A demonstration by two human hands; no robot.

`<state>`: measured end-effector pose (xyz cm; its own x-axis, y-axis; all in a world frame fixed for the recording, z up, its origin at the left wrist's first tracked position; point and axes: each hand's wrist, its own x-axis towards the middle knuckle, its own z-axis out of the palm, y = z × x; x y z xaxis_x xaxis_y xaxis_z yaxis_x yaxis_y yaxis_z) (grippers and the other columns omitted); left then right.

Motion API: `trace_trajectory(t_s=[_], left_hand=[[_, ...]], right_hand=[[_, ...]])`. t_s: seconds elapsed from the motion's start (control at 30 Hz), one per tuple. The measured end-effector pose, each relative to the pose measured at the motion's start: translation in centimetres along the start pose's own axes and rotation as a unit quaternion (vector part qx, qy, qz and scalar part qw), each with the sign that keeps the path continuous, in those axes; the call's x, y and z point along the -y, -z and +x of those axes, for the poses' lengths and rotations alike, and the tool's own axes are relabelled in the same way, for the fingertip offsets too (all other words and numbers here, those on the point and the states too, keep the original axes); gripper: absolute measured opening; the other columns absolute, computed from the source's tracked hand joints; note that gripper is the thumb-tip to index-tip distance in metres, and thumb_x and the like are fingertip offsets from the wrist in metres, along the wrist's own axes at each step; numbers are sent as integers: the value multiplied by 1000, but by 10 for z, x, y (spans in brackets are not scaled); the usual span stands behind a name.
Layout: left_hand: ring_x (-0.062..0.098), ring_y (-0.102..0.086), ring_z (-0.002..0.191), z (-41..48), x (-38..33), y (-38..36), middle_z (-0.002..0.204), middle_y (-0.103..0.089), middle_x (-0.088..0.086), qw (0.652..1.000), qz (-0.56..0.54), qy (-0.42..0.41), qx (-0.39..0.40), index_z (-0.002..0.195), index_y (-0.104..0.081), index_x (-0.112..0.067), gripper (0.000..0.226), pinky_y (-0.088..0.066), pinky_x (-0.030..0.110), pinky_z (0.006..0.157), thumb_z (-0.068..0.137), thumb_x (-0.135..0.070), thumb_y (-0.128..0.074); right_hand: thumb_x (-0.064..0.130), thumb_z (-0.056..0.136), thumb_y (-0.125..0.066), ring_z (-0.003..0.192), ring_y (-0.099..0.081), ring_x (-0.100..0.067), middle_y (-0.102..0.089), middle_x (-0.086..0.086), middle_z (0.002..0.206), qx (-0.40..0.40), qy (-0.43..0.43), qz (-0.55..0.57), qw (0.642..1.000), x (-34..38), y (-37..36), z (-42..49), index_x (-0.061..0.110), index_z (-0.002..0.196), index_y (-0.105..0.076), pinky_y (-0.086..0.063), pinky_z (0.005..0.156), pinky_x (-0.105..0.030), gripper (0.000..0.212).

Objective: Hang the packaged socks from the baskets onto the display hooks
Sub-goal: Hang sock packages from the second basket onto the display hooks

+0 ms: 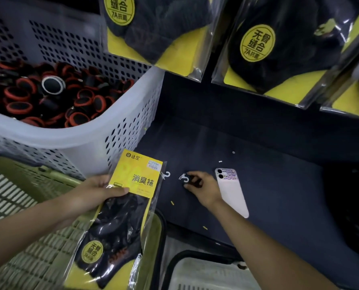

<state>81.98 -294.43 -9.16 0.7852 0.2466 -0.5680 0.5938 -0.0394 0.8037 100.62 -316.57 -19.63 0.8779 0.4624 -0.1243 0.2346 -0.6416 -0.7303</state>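
The left hand [97,191] gripped a sock pack [132,206], thumb pressed across its yellow card and fingers curled behind. The pack was a clear bag with black socks and a round yellow sticker near its lower end. It hung slanted over the rim of a green basket [17,206], with its top edge reaching the dark bench [268,185].

The right hand [203,185] was down on the bench, its fingers and thumb curled together in a pinch on a small white hook [184,177]. I could not tell whether the hook was lifted or lay flat. A second hook [166,175] lay just beside the top corner of the pack.

A pale phone [230,191] lay face down on the bench, just beside the right hand. A grey basket [90,139] to the left held many round black and red pieces. Above, hanging packs [268,49] of black socks on yellow cards filled the display.
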Motion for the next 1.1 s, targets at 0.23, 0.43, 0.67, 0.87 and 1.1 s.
trace_trajectory(t_s=[0.23, 0.43, 0.67, 0.87, 1.1], left_hand=[[-8, -59, 94, 5, 0, -2, 97, -72, -20, 1000, -7, -5, -9, 103, -69, -29, 21, -43, 19, 80, 84, -20, -66], [-5, -59, 107, 7, 0, 1, 109, -69, -19, 1000, 2, -13, 28, 97, -71, -45, 31, -35, 25, 100, 68, -36, -70], [-8, -64, 95, 14, 1, -3, 104, -72, -16, 999, -23, -15, 38, 92, -75, -39, 26, -39, 20, 86, 68, -30, -70], [1, -69, 63, 22, 0, -11, 93, -75, -1, 997, -67, 23, 18, 83, -78, -19, 13, -48, 13, 52, 81, -13, -66], [18, -54, 116, 10, -26, -25, 118, -62, -5, 997, -67, 34, 1, 116, -64, -20, 74, -36, 47, 105, 58, -66, -71]], right_hand=[[18, 82, -73, 72, -46, 0, -45, 15, 79, 81, 67, -41, 994, 2, 5, 23, 22, 116, -70, -35, 72, -12, 34], [16, 80, -75, 60, -45, 0, -52, 9, 76, 54, 71, -28, 996, -10, 7, 22, 18, 109, -73, -37, 63, -12, 29], [12, 78, -77, 59, -45, 1, -58, 2, 78, 88, 91, -32, 991, -10, 19, 22, 10, 107, -73, -36, 59, -6, 29], [30, 89, -66, 76, -62, -13, -72, -6, 89, 28, 87, -72, 993, -2, 13, 19, 9, 94, -76, -42, 69, -18, 24], [13, 90, -64, 55, -57, -12, -63, -6, 65, 18, -61, 174, 983, 8, 39, -24, -1, 83, -69, -50, 54, -20, 17]])
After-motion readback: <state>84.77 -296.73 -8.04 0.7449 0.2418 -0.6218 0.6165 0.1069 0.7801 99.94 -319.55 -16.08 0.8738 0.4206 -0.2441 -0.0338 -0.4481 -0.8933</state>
